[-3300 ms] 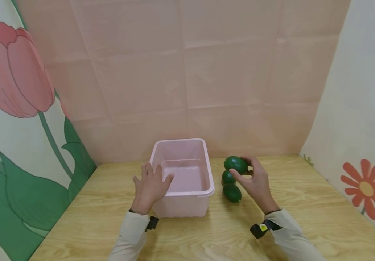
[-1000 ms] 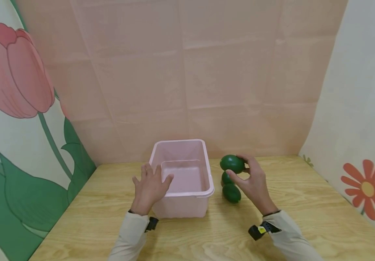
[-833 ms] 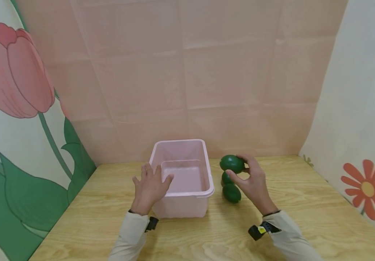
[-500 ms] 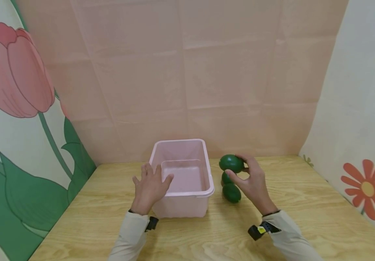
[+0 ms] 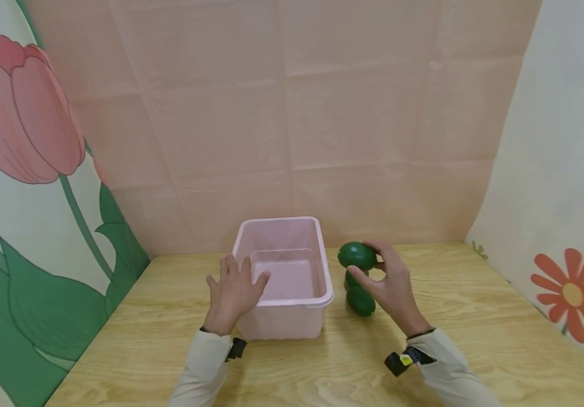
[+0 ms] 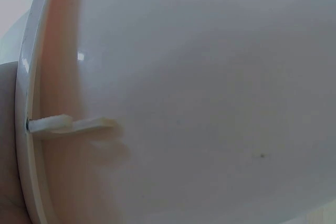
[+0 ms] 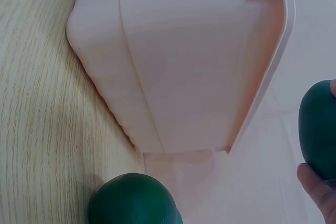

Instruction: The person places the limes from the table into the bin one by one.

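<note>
On a yellowish wood-grain table (image 5: 134, 333), my left hand (image 5: 234, 291) rests, fingers spread, on the left edge of a pink rectangular plastic box (image 5: 282, 323). My right hand (image 5: 393, 282) grips a glossy dark-green oval fruit (image 5: 355, 255), raised just outside the right edge; two similar fruits (image 5: 360, 301) lie below, a narrow gap away.

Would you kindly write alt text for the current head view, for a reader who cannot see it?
A person's right hand holds a dark green fruit above a wood-grain table, right of a pink bin. The left hand lies spread at the bin's near-left rim; two more green fruits sit beside the bin. A large pink tulip picture shows at left.
</note>
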Demonstrator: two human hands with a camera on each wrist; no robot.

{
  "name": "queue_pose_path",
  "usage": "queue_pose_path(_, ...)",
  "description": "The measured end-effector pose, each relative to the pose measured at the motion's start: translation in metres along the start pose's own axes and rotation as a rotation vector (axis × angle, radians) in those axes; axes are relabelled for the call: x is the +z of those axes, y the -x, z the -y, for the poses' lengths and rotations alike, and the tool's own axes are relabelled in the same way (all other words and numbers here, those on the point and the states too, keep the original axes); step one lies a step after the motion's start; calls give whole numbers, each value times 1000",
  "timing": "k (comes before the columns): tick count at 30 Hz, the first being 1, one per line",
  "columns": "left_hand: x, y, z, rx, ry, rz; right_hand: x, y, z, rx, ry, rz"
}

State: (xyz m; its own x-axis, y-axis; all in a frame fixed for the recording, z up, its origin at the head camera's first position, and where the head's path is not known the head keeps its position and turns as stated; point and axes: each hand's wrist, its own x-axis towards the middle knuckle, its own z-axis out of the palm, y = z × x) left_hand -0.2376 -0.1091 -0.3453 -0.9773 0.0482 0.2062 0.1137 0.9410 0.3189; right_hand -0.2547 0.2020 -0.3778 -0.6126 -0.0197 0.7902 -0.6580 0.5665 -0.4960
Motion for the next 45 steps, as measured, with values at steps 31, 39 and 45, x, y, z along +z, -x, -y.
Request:
queue_pose_path(31, 1, -1, 0, -8, 4, 18, 5, 2, 11, -6, -35, 49)
queue_pose_path(39, 2, -2, 0, -6, 6, 11, 7, 3, 13, -18, -22, 51)
queue_pose_path(45, 2, -1, 1, -6, 3, 11, 11, 4, 15, -25, -32, 54)
